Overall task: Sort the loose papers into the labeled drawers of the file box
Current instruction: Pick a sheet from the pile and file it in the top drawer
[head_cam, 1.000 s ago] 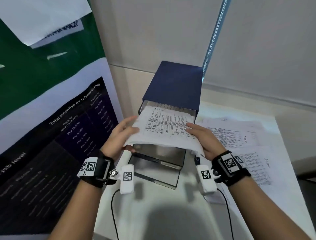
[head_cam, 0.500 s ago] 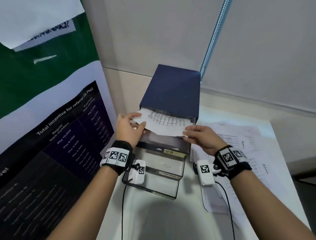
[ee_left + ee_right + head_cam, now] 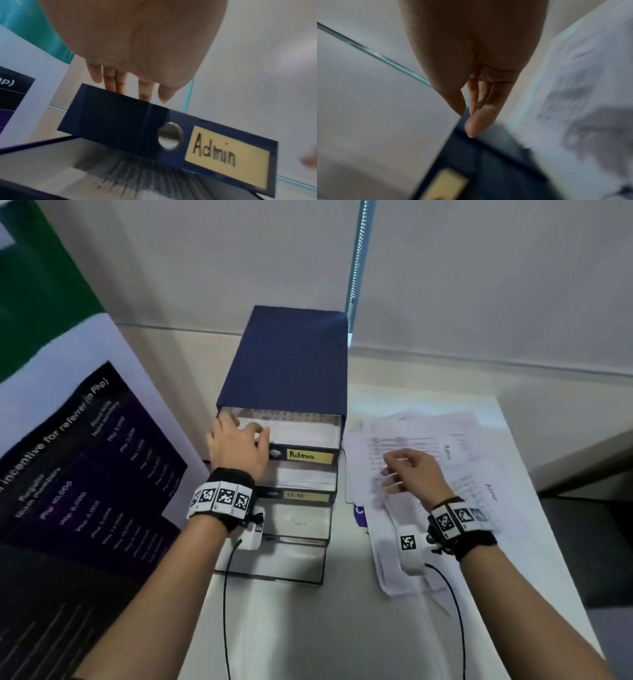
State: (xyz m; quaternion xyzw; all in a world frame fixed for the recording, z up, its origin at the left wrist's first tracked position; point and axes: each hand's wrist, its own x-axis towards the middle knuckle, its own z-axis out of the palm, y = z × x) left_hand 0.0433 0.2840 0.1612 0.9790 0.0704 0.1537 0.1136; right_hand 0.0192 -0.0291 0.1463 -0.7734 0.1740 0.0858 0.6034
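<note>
The dark blue file box (image 3: 287, 361) stands at the back of the white table (image 3: 308, 628). Its top drawer, labelled Admin (image 3: 310, 456), is partly pulled out and a printed sheet (image 3: 301, 429) lies inside. My left hand (image 3: 239, 428) rests over the left end of that drawer's front, and the left wrist view shows the fingers (image 3: 118, 85) straight, reaching behind the front panel beside the Admin label (image 3: 226, 158). My right hand (image 3: 400, 474) hovers empty, fingers relaxed, above the loose papers (image 3: 428, 436) to the right of the box. The right wrist view is blurred.
Below the Admin drawer, a second labelled drawer (image 3: 301, 496) and two lower drawers (image 3: 294, 525) stick out further toward me. A large poster (image 3: 85, 474) leans close on the left. A blind cord (image 3: 356, 268) hangs behind the box. Cables run along both wrists.
The printed sheet, held by both hands, now lies in the Admin drawer. Both hands have released it. The right hand has moved right over the loose papers; the left stays at the drawer front.
</note>
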